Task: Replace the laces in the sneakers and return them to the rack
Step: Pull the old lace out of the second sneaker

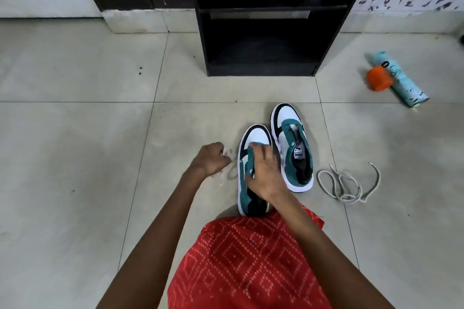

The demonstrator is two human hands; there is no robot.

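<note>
Two sneakers are sitting side by side on the floor (75,133) in front of the rack (261,40). The right sneaker (292,148) is standing bare of laces, its tongue exposed. A loose lace (349,183) is lying coiled on the tiles just beside it.

The right hand (261,170) is spreading over the left sneaker (253,173), pressing on its tongue and eyelets to steady it. The left hand (213,158) is clenching into a loose fist just left of that sneaker, and a blurred pale strand near it is probably a lace being pulled; I cannot tell for certain.

By my judgement the task is sitting in its early half: the sneakers are being stripped or only starting to be threaded, and lacing both and shelving them on the rack are still waiting.
</note>
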